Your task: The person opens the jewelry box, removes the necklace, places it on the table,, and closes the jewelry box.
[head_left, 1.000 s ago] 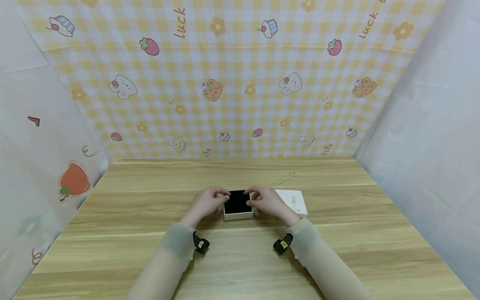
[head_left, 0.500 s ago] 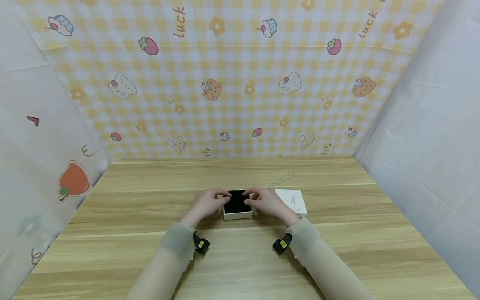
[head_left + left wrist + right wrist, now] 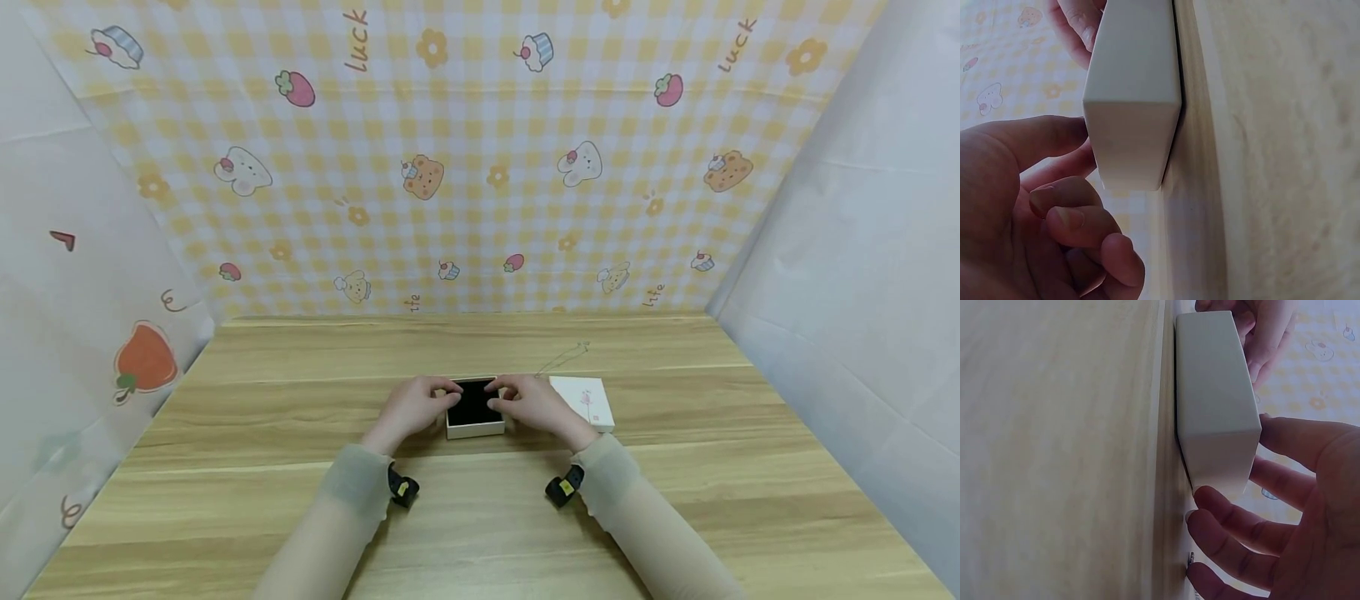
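Observation:
A small white box point(image 3: 476, 430) with a black lining point(image 3: 474, 402) stands on the table between both hands. From the left, the left hand point(image 3: 415, 407) reaches over the rim, thumb and forefinger touching the lining's edge. Its other fingers curl loosely beside the box wall in the left wrist view point(image 3: 1135, 144). On the opposite side the right hand point(image 3: 536, 402) lays thumb and forefinger over the rim in the same way. In the right wrist view its remaining fingers point(image 3: 1235, 531) bend near the box's lower corner. What the fingertips do inside the rim is partly hidden.
Right of the box lies a white lid point(image 3: 583, 402) with a pink flower print, partly behind the right hand. A thin chain necklace point(image 3: 562, 358) lies beyond it on the wooden table point(image 3: 480, 517). A checked cloth point(image 3: 480, 167) hangs behind.
Both hands shift very slightly at the rim, the right thumb and forefinger a little further inward over the lining. Box, lid and necklace otherwise stay put.

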`<control>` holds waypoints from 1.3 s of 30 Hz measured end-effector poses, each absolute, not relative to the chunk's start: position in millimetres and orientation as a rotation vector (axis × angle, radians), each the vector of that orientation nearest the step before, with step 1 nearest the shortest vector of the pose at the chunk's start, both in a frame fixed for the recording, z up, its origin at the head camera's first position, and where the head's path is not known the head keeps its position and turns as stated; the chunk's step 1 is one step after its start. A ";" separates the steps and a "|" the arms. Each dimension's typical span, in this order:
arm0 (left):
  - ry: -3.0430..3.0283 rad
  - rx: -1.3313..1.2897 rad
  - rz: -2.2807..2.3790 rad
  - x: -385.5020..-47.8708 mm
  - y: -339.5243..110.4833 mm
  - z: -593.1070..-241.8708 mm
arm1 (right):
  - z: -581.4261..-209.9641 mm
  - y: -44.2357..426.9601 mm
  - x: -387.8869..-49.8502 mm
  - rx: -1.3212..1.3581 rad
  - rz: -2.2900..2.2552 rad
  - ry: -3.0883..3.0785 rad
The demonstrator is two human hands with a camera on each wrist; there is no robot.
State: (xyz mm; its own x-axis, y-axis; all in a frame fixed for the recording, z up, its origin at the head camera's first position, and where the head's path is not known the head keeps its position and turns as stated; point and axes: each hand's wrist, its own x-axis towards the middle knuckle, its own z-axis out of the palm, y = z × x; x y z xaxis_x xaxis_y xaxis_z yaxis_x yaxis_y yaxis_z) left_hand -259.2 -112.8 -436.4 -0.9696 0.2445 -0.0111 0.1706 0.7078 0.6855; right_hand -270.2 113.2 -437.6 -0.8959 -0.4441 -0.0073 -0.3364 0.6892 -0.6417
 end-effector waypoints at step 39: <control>2.861 0.370 0.942 -258.1 -110.4 -438.5 | -436.1 111.3 -265.4 -0.696 -0.841 2.735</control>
State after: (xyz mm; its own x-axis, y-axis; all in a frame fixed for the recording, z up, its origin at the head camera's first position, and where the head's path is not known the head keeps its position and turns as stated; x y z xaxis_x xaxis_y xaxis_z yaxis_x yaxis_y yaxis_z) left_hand -258.1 -110.4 -438.5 -0.9647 0.2623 -0.0249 0.1962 0.7781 0.5967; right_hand -265.4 111.3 -436.1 -0.8700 -0.4907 -0.0484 -0.3788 0.7279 -0.5715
